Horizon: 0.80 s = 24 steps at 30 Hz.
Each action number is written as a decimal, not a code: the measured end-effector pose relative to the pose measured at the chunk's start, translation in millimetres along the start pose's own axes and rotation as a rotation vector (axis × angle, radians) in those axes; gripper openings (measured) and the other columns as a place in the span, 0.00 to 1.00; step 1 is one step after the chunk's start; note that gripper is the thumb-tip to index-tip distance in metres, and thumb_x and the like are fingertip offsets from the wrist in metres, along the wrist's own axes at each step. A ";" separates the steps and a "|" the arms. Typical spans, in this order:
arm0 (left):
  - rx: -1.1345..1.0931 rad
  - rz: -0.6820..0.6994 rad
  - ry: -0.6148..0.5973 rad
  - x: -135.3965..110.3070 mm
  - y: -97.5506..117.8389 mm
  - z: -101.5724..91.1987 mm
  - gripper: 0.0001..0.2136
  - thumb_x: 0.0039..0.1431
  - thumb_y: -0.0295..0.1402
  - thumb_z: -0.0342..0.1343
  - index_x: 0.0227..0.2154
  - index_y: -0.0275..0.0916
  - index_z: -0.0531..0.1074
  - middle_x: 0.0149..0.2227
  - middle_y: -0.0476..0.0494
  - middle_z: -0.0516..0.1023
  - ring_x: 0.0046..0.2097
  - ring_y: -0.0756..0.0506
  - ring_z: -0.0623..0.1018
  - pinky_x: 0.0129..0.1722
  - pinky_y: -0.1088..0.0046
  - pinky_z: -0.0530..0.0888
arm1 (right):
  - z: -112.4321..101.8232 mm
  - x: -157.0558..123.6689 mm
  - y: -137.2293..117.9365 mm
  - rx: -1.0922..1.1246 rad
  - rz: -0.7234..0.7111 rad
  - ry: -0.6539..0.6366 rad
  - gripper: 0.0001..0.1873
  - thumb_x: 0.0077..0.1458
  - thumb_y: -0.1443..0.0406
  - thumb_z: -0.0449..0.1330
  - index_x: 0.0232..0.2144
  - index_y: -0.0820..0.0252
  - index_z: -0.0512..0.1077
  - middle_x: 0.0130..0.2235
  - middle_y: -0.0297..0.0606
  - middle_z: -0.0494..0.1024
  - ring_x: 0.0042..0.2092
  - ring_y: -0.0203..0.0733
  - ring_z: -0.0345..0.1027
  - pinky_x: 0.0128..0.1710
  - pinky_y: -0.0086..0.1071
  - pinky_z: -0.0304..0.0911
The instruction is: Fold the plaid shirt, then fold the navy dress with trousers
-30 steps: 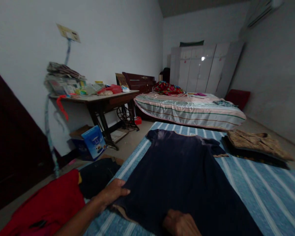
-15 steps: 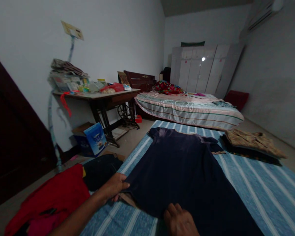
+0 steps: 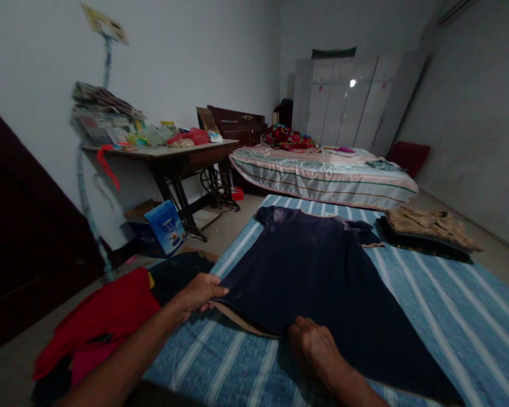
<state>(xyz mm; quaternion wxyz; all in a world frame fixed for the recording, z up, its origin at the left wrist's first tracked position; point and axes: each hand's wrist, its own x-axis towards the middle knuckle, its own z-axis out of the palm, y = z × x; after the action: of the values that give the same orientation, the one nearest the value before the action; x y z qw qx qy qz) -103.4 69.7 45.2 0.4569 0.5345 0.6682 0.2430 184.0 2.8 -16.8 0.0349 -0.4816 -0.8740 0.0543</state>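
Note:
A dark navy short-sleeved garment [image 3: 318, 271] with tan trim lies spread on a blue striped cloth [image 3: 411, 282], its neckline pointing away from me. At its near left corner, my left hand [image 3: 201, 294] is closed, with the hem pinched between thumb and fingers. My right hand [image 3: 311, 342] is closed at the middle of the near hem, its fingers curled on the fabric. A tan strip of the hem shows between the two hands. The right hand's fingertips are partly hidden.
Folded clothes [image 3: 428, 232] are stacked on the right of the striped cloth. To the left lies a heap of red [image 3: 106, 311] and dark clothing. A blue carton [image 3: 163, 226] stands by a sewing table [image 3: 152, 151]. Behind is a bed [image 3: 322, 175].
The view has tilted down, so the room sits higher in it. My right hand shows more of its wrist, and the garment's near hem is now more visible. My left hand keeps its corner.

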 end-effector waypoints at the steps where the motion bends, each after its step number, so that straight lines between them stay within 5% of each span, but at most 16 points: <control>1: 0.007 -0.003 0.007 0.1 -0.9 0.0 0.17 0.36 0.47 0.58 0.19 0.36 0.64 0.12 0.56 0.62 0.13 0.56 0.59 0.13 0.82 0.50 | -2.3 -0.5 1.1 0.011 -0.002 -0.011 0.10 0.54 0.75 0.53 0.32 0.58 0.70 0.34 0.34 0.74 0.34 0.36 0.68 0.25 0.27 0.52; 12: 0.048 -0.038 0.014 0.5 -4.0 1.2 0.19 0.35 0.49 0.58 0.19 0.37 0.63 0.10 0.55 0.62 0.12 0.56 0.57 0.14 0.82 0.48 | -11.7 -15.8 -5.8 -0.070 0.086 -0.070 0.15 0.51 0.79 0.51 0.35 0.60 0.72 0.36 0.40 0.75 0.37 0.44 0.69 0.28 0.31 0.57; 24: 0.110 -0.094 0.004 8.6 -16.5 3.5 0.19 0.34 0.50 0.57 0.19 0.39 0.62 0.09 0.57 0.60 0.11 0.56 0.56 0.13 0.81 0.48 | -6.1 -20.4 12.2 -0.061 -0.055 0.036 0.08 0.53 0.75 0.54 0.30 0.59 0.68 0.32 0.36 0.73 0.33 0.39 0.67 0.26 0.30 0.53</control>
<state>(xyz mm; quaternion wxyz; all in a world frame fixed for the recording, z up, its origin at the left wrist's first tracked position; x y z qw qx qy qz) -108.6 72.0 27.2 0.4365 0.5263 0.7058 0.1853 205.8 -7.7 -12.5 0.0373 -0.4592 -0.8874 0.0179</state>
